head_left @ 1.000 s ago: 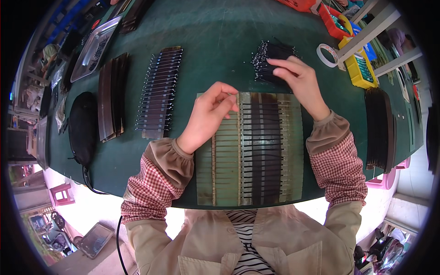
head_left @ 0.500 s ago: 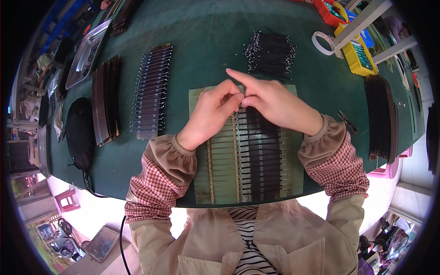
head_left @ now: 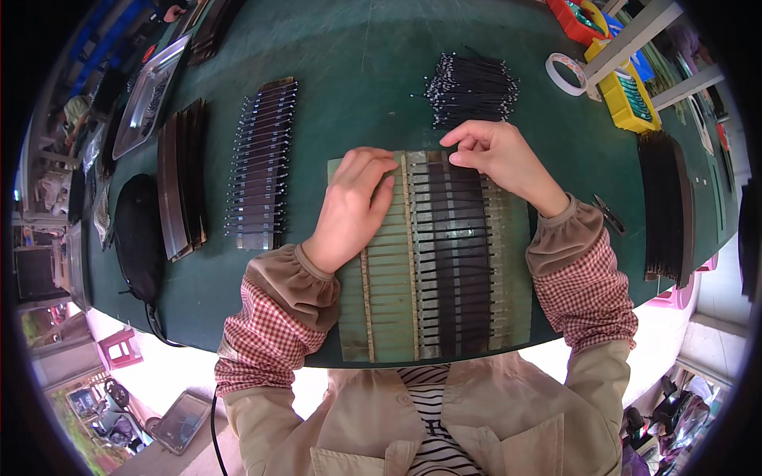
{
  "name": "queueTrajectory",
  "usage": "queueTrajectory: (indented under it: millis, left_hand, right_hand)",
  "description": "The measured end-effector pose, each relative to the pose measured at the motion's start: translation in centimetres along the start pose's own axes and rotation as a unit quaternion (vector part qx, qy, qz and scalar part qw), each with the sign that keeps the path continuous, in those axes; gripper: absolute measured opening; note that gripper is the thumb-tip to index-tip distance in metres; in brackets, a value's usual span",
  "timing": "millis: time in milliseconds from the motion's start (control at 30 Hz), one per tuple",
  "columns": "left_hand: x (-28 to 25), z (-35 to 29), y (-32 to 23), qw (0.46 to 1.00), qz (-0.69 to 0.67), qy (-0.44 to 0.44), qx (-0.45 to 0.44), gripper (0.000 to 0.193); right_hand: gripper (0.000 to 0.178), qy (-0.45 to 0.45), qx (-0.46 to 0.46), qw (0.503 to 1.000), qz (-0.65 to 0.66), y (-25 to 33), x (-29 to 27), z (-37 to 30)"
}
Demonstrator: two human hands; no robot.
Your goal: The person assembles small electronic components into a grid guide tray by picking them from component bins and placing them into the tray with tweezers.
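Observation:
A pale green slotted board (head_left: 389, 278) lies at the table's front edge, in front of me. Across its middle and right run several dark wires (head_left: 468, 289) set side by side in its notches, with dark strips crossing them lengthwise. My left hand (head_left: 355, 208) rests on the board's upper left part, fingers stretched and thumb apart, holding nothing visible. Over the upper right corner hovers my right hand (head_left: 498, 160). Its index finger and thumb are apart near the top end of the dark strips, the other fingers curled; nothing shows between them.
A bundle of loose black wires (head_left: 475, 89) lies beyond the board. To the left are a finished-looking wire row (head_left: 263, 163), dark strips (head_left: 181, 178), a black pouch (head_left: 136, 238) and a metal tray (head_left: 151, 95). At right: snips (head_left: 609, 214), tape roll (head_left: 566, 73), yellow bin (head_left: 629, 99), black wire bundle (head_left: 665, 210).
My hands were together above the board's top edge. They have separated: the left came down onto the board, and the right moved to the right.

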State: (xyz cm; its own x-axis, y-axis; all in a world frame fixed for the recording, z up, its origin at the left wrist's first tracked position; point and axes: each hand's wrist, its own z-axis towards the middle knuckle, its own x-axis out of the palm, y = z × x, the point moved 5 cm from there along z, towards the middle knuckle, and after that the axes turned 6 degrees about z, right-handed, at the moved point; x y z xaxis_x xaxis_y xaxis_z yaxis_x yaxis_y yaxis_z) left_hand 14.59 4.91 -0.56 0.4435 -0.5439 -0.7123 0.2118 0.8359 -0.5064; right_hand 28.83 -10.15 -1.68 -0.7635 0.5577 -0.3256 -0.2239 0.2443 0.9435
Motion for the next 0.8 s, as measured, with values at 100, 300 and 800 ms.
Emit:
queueTrajectory:
  millis: [100, 300, 800]
  left_hand:
    - [0.1, -0.2, 0.0, 1.000, 0.007, 0.002, 0.008, 0.017]
    - [0.2, -0.2, 0.3, 1.000, 0.001, 0.003, 0.001, 0.016]
    - [1.3, -0.7, -0.4, 0.987, 0.129, 0.064, 0.065, 0.048]
  right_hand:
    - [0.021, -0.004, -0.004, 1.000, -0.022, -0.3, 0.3, 0.2]
    - [0.022, -0.007, -0.005, 0.999, -0.046, -0.9, 0.9, 0.5]
    - [0.016, -0.108, -0.063, 0.956, -0.267, 1.5, -1.3, -1.2]
